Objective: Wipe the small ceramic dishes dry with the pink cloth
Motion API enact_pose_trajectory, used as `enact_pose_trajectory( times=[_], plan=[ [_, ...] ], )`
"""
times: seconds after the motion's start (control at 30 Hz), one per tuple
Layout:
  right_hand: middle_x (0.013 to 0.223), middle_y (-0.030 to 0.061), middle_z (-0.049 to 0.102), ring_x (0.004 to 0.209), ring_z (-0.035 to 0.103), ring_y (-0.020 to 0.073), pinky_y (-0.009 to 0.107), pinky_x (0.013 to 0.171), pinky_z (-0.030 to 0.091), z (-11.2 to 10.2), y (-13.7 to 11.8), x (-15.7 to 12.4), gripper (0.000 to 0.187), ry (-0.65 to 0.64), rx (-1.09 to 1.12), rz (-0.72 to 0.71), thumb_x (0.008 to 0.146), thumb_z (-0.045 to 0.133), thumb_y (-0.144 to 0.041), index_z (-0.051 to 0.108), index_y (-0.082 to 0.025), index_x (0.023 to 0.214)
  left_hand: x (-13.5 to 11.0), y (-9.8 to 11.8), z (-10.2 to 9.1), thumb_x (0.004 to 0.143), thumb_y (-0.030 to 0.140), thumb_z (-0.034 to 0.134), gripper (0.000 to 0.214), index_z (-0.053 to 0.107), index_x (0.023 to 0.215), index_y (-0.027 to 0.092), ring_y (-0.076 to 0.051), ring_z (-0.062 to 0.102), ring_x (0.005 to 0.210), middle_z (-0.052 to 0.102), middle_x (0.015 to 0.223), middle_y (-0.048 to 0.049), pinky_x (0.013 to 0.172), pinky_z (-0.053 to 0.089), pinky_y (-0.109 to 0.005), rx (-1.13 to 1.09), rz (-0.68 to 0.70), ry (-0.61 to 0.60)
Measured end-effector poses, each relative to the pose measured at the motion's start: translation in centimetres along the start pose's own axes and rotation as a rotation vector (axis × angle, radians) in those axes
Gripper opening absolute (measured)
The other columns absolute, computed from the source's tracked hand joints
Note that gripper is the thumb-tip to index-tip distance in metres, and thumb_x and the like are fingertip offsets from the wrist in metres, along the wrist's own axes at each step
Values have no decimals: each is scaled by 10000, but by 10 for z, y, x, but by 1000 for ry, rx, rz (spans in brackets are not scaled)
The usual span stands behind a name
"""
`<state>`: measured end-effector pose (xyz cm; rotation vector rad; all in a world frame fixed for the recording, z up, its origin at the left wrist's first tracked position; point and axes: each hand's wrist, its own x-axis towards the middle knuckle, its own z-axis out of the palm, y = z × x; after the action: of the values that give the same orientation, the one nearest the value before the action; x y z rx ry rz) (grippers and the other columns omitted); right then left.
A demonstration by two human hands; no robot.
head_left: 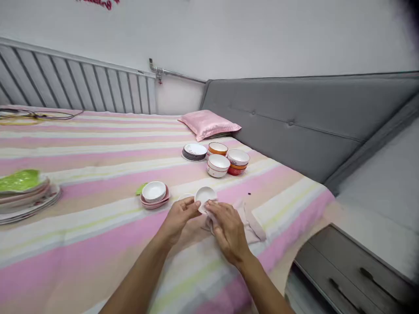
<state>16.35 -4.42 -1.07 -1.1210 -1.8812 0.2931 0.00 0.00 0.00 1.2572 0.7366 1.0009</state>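
Note:
My left hand [179, 218] pinches the rim of a small white dish [205, 195], held tilted just above the striped bed sheet. My right hand [229, 230] is closed on a pale pink cloth [250, 222] and presses it against the dish's near side. The cloth trails off to the right over the sheet. Just left of the hands stands a low stack of small dishes [154, 194], white on top of pink, with a green edge poking out at its left.
Orange-and-white bowls [227, 163] and a stack of small plates [194, 152] sit farther back, before a pink pillow [209, 123]. Larger plates with a green one [22, 192] on top lie far left. A grey headboard [294, 117] and nightstand [353, 270] border the right.

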Motion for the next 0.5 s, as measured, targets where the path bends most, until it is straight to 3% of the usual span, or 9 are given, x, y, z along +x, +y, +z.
enact_pose_trajectory(
  times=[0.1, 0.2, 0.3, 0.5],
  plan=[
    [1070, 40, 613, 1019, 534, 175, 340, 885, 399, 6, 0, 0, 280, 146, 143, 205, 858, 363, -205, 521, -230, 1088, 3, -1, 7, 795, 336, 553, 334, 615, 1051, 130, -178, 582, 885, 645, 1001, -97, 840, 427, -316, -40, -10, 8],
    [929, 51, 637, 896, 590, 169, 320, 807, 453, 10, 4, 1, 197, 290, 239, 344, 839, 444, -268, 484, -203, 1021, 3, -5, 19, 776, 321, 580, 357, 601, 1074, 126, -188, 600, 863, 649, 1001, -106, 820, 442, -323, -125, -24, 1],
    [880, 44, 602, 843, 602, 171, 317, 770, 478, 13, 6, 2, 245, 397, 242, 418, 762, 560, -291, 459, -198, 966, 1, -10, 32, 757, 307, 606, 401, 575, 1114, 127, -212, 609, 878, 643, 1028, -122, 797, 455, -327, -182, -26, 6],
    [923, 51, 566, 721, 627, 160, 266, 616, 500, 16, 12, 2, 332, 528, 294, 631, 689, 614, -348, 432, -196, 920, -3, -19, 46, 736, 299, 628, 450, 552, 1150, 143, -240, 599, 929, 603, 1126, -141, 765, 471, -327, -232, 2, 34]
  ],
)
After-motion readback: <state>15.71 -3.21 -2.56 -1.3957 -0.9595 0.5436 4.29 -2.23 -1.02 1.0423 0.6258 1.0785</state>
